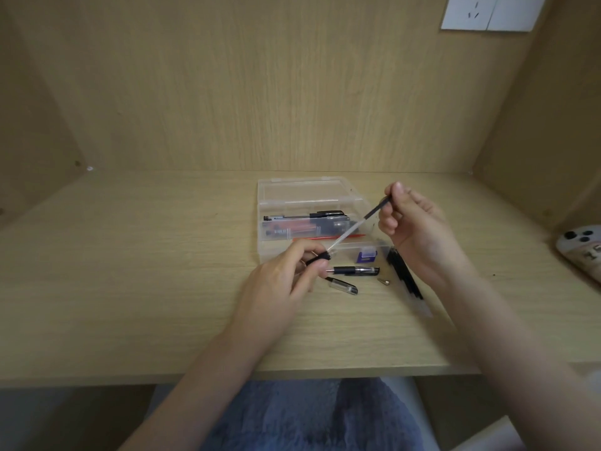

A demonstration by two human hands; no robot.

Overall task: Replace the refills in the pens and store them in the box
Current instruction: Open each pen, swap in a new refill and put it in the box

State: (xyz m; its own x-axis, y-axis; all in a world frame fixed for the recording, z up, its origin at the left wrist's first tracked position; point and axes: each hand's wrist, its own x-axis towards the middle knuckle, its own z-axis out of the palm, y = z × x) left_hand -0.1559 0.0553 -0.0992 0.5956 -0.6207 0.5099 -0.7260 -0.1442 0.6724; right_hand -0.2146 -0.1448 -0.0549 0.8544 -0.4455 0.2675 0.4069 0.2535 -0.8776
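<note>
Aslant in the air just over the near wall of the box [325, 249]: a refill [354, 227], lower end inside the pen barrel [320, 258], upper end rising to the right. Pinched at that upper end between thumb and fingertip of the right hand [413, 226], remaining fingers loosely curled. Barrel gripped round its black rubber sleeve by the curled fingers of the left hand [279, 281]. Going in or coming out: cannot tell. Likely trouble from here: a bent or kinked tube if pushed off the barrel's line, since held only at the far end; a slip of so light a pinch, dropping the refill into the open box among the pens already there. Just below the hands, on the desk [130, 288], a second pen [353, 271], a loose cap [343, 285] and a small metal tip [383, 281]; easily swept or rolled off by a lowered wrist, the tip above all. Under the right wrist, a bundle of spare refills [405, 278], close enough to nudge. Further right, near the side wall, a phone [582, 249]. Little room rightward, then; back wall close behind the raised lid; most freedom to the left and toward the desk's near edge.
</note>
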